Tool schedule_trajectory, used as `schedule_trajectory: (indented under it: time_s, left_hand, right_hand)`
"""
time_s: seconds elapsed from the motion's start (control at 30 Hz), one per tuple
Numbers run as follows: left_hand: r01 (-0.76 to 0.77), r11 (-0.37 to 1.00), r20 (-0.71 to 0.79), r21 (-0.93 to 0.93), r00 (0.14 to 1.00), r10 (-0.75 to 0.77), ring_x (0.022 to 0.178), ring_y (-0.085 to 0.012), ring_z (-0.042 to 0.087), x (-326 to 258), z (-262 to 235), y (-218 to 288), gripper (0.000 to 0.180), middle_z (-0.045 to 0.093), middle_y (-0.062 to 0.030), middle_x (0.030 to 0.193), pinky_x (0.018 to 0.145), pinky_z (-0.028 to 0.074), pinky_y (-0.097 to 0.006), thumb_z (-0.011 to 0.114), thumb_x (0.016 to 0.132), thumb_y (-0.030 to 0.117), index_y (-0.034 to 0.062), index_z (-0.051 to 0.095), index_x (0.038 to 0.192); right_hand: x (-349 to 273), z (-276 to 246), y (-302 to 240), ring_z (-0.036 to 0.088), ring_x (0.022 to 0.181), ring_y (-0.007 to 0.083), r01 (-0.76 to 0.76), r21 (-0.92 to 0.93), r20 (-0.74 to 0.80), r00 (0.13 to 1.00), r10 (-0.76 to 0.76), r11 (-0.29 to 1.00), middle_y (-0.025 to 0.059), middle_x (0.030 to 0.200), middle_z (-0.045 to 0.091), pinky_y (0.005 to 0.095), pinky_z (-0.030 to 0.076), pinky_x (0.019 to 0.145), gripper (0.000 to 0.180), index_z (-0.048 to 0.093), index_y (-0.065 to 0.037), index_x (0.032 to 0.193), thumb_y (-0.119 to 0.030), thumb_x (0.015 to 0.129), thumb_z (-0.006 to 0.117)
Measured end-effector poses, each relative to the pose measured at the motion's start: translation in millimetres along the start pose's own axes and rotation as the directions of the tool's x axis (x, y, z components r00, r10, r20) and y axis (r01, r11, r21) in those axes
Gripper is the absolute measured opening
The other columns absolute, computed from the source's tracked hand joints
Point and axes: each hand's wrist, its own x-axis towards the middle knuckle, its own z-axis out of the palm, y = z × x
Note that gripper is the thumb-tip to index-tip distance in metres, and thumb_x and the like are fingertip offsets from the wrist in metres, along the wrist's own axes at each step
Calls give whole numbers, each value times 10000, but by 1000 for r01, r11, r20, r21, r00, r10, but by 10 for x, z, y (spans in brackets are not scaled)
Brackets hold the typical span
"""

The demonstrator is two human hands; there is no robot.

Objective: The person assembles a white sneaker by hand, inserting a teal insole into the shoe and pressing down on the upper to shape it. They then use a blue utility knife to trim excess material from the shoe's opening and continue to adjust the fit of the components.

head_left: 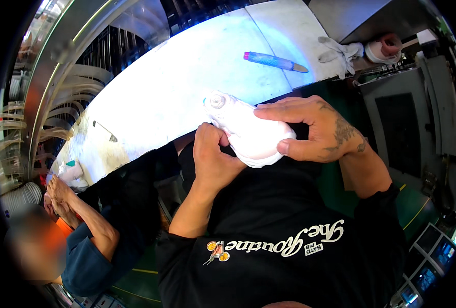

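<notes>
Between my hands, over the table's near edge, is a glossy white rounded piece [258, 134]. A small round grey-white knob [217, 101] sits at its narrow far end. Strong light washes out its detail, and I cannot tell its exact kind. My left hand [212, 156] is closed on its left side, the fingers curled under and partly hidden. Across its right side bends my right hand [315, 128], fingertips on top and thumb against the near right edge. Beyond the piece, a knife-like tool [274, 61] with a blue-wrapped handle and pink end lies on the table.
The long white table [156, 92] curves across the view under bright light. Pale gloves [338, 54] and a container [384, 50] with something reddish stand at its right end. At the left, a co-worker's hands [58, 192] are near another white piece [71, 172]. Metal machinery [48, 82] rises behind.
</notes>
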Motion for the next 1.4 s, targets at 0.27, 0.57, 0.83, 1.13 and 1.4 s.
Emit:
schedule_trajectory:
  time_s: [0.27, 0.57, 0.83, 1.13, 1.4]
  left_hand:
    - [68, 997, 42, 48, 997, -70, 721, -209, 519, -37, -59, -18, 676, 490, -24, 831, 625, 442, -352, 1075, 603, 296, 119, 463, 831]
    - [59, 990, -53, -129, 996, -66, 995, -232, 624, -64, -285, -206, 697, 603, -85, 1039, 850, 535, -353, 1060, 644, 235, 56, 568, 1105]
    - [-229, 922, -71, -313, 973, 218, 1370, -442, 637, 18, -701, 54, 655, 693, -257, 1350, 1222, 414, -604, 555, 1099, 550, -29, 563, 1405]
    - [-89, 946, -38, -310, 996, 81, 1297, -440, 680, 29, -551, 220, 817, 740, -274, 1220, 1265, 358, -624, 244, 1120, 730, -5, 576, 1253]
    - [-255, 960, -6, -113, 967, 256, 1222, -431, 703, 107, -396, 397, 737, 745, -264, 1179, 1203, 419, -624, 313, 1119, 650, -19, 612, 1200]
  right_hand:
    - [31, 89, 76, 740, 1253, 340, -5, 124, -18, 1000, 7, 992, 242, 1303, 774, 419, 543, 1108, 515, 742, -46, 1410, -312, 974, 807]
    - [189, 210, -2, 752, 1194, 357, 13, -26, -31, 999, -13, 1000, 251, 1307, 761, 428, 575, 1058, 641, 741, -22, 1392, -459, 937, 860]
    - [277, 1135, 97, 627, 1270, 386, 366, -123, -396, 834, -383, 923, 196, 1432, 617, 474, 541, 1078, 839, 625, 15, 1458, -243, 749, 991]
    - [182, 1647, 107, 624, 1018, 343, 373, -54, -678, 667, -309, 926, 169, 1178, 599, 460, 538, 859, 656, 636, 3, 1243, -89, 694, 983]
    - [171, 1178, -27, 557, 763, 264, 432, -111, -632, 664, -399, 895, 136, 954, 596, 394, 462, 651, 499, 609, -16, 1062, 19, 681, 930]
